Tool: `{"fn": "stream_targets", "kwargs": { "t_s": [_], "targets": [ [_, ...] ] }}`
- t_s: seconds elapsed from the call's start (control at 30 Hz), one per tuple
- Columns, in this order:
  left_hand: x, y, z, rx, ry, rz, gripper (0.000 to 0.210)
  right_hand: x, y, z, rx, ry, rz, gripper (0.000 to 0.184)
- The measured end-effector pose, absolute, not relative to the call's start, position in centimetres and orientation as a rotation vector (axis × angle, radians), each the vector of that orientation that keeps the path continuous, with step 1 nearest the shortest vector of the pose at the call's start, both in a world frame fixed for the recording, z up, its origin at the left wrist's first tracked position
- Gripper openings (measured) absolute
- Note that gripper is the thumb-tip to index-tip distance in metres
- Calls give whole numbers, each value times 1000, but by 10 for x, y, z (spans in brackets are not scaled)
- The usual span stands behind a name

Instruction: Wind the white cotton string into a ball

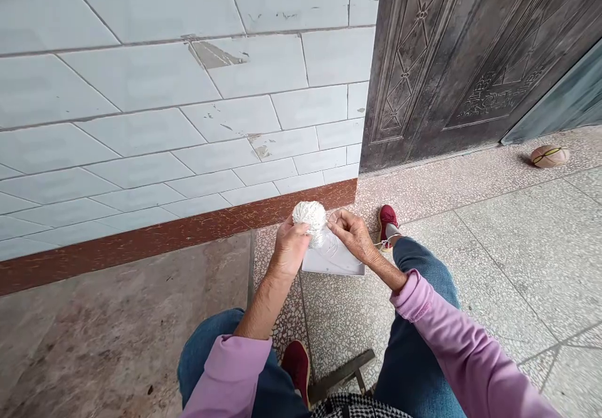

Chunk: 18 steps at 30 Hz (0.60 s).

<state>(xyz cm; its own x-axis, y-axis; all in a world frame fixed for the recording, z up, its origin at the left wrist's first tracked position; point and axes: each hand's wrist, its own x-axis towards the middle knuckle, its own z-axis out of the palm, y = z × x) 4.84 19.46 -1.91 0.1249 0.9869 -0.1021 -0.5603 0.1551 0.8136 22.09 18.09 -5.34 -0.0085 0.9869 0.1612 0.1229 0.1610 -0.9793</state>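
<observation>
Gripping round ball of wound white yarn with curled fingers of bare left hand, over shallow white rectangular tray | pinching with closed fingertips of bare right hand, just beside ball | cannot tell on what

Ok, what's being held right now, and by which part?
The white yarn ball, by its lower left side, in the left hand. What the right hand pinches, if anything, cannot be told.

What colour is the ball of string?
The ball of string is white, and it shows best in the head view.
</observation>
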Motion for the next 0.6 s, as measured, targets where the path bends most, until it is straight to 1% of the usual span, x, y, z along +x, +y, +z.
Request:
{"fn": "stream_targets", "kwargs": {
  "t_s": [0.07,0.17,0.27,0.47,0.53,0.6],
  "targets": [
    [48,193,-18,712,755,1268,34,225,181,-50,-1219,-1427,927,38],
    [48,190,-17,720,734,1257,34,227,181,-51,-1255,-1474,878,40],
    [47,190,-19,723,734,1253,33,223,179,-54,-1257,-1516,911,41],
    [46,193,-22,666,748,1304,34,217,172,-52,-1240,-1573,905,35],
    [46,192,-21,657,742,1308,36,220,174,-49,-1218,-1526,914,38],
    [47,192,-19,654,737,1302,36,221,176,-48,-1179,-1429,1034,42]
  ]
}}
